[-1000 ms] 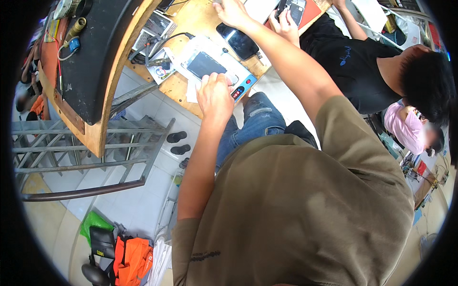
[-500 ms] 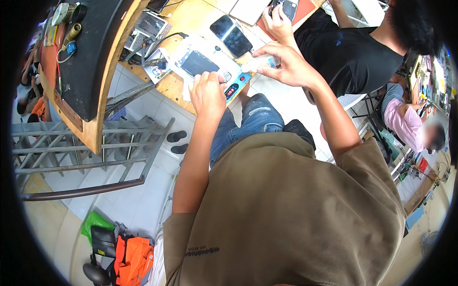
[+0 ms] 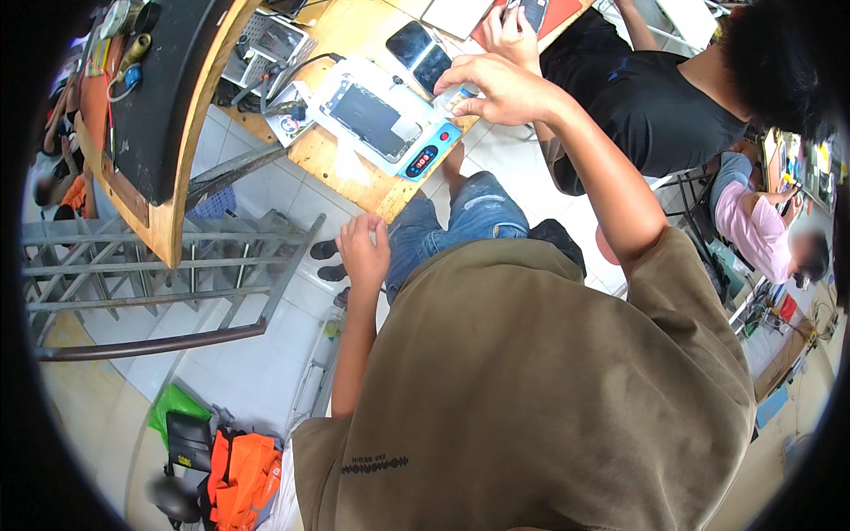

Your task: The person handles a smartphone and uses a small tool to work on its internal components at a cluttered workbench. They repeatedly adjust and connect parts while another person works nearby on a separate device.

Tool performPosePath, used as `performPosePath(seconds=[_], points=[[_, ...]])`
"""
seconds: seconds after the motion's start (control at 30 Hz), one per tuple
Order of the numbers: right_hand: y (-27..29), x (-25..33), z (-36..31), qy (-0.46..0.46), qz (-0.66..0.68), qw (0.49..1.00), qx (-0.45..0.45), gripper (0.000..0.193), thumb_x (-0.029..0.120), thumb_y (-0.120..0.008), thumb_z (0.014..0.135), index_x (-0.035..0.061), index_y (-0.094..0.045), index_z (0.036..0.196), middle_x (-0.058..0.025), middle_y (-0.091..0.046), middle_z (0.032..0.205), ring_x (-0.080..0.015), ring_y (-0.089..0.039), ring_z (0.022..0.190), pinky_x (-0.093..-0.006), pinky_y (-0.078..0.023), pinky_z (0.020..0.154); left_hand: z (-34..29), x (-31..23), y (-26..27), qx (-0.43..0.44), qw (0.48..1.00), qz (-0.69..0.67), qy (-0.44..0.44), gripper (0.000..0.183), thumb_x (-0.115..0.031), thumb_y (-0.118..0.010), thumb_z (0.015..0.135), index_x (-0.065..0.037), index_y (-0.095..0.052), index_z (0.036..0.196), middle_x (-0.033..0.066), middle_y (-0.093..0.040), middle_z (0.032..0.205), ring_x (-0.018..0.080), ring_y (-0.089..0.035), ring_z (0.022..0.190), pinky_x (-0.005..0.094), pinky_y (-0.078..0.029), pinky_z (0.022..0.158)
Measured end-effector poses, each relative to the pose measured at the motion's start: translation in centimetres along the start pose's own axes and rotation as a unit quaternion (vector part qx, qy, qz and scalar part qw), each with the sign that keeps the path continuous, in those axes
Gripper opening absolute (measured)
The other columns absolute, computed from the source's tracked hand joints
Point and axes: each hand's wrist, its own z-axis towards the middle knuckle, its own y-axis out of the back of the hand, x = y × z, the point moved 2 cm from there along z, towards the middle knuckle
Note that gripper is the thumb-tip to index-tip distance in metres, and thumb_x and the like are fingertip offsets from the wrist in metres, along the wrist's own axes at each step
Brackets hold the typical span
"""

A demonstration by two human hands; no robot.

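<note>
A pale heating plate [image 3: 347, 81] with a blue front panel stands on the wooden table. On it lies a dark phone screen panel [image 3: 376, 119]. My right hand [image 3: 500, 88] is shut on a small clear bottle [image 3: 453, 97], held by the plate's right corner, next to a black phone [image 3: 409, 44]. Below the table's near edge, apart from the plate, is my left hand [image 3: 363, 252]. Its fingers are curled together, and whether anything is between them is hidden.
A white basket [image 3: 276, 42] with parts stands behind the plate, with a cable [image 3: 305, 71] running to it. On the right, a co-worker in black [image 3: 637, 106] holds a phone [image 3: 529, 12] over a red mat [image 3: 562, 13]. A metal railing [image 3: 159, 274] is at left.
My left hand has drawn back from the screen panel to below the table edge. My right hand has shifted left and away with the bottle, toward the black phone.
</note>
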Motion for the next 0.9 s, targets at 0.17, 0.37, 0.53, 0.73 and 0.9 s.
performPosePath(seconds=[0.17,0.37,0.53,0.73,0.9], points=[[0.5,0.3,0.3,0.003,0.006,1.000,0.009,0.038,0.013,-0.082,0.083,0.0031,-0.073,0.118,-0.0168,-0.071,0.113,-0.0356,-0.066,0.111,-0.0434,-0.050,0.097,-12.3,14.0,-8.8,0.160,0.925,-0.163,0.303,0.023,-0.023,-0.066,0.090,0.000,-0.068,0.087,0.0156,-0.070,0.080,0.0309,-0.068,0.076,0.0449,-0.050,0.070],[0.0,0.8,1.0,-0.015,0.034,0.999,0.034,0.038,0.018,-0.082,0.085,0.0033,-0.072,0.118,-0.0174,-0.071,0.115,-0.0356,-0.067,0.112,-0.0433,-0.051,0.098,-23.1,20.9,-11.8,0.218,0.850,-0.163,0.451,0.029,-0.026,-0.062,0.088,-0.001,-0.076,0.090,0.0151,-0.074,0.084,0.0257,-0.072,0.084,0.0383,-0.053,0.078],[-0.9,1.0,2.0,0.014,-0.015,0.998,0.052,0.036,0.011,-0.079,0.086,0.0004,-0.071,0.119,-0.0172,-0.070,0.110,-0.0337,-0.069,0.105,-0.0409,-0.053,0.093,-16.9,17.7,-12.1,0.116,0.884,-0.266,0.367,0.028,-0.025,-0.062,0.093,0.000,-0.075,0.095,0.0134,-0.074,0.089,0.0234,-0.070,0.085,0.0366,-0.053,0.080],[-0.8,1.4,2.5,-0.005,-0.023,0.997,0.070,0.038,0.017,-0.080,0.086,0.0027,-0.072,0.120,-0.0185,-0.071,0.119,-0.0357,-0.066,0.115,-0.0435,-0.052,0.099,-5.3,11.1,-8.7,0.095,0.920,-0.256,0.280,0.024,-0.024,-0.068,0.100,-0.001,-0.071,0.104,0.0044,-0.071,0.088,0.0137,-0.064,0.081,0.0305,-0.052,0.077],[-1.1,1.8,2.6,-0.010,-0.004,0.997,0.071,0.038,0.018,-0.080,0.086,0.0030,-0.073,0.120,-0.0184,-0.071,0.119,-0.0360,-0.066,0.115,-0.0430,-0.052,0.099,-2.6,10.2,-6.8,0.073,0.924,-0.264,0.268,0.025,-0.024,-0.066,0.100,0.000,-0.070,0.108,0.0074,-0.073,0.092,0.0156,-0.066,0.085,0.0316,-0.053,0.081]])
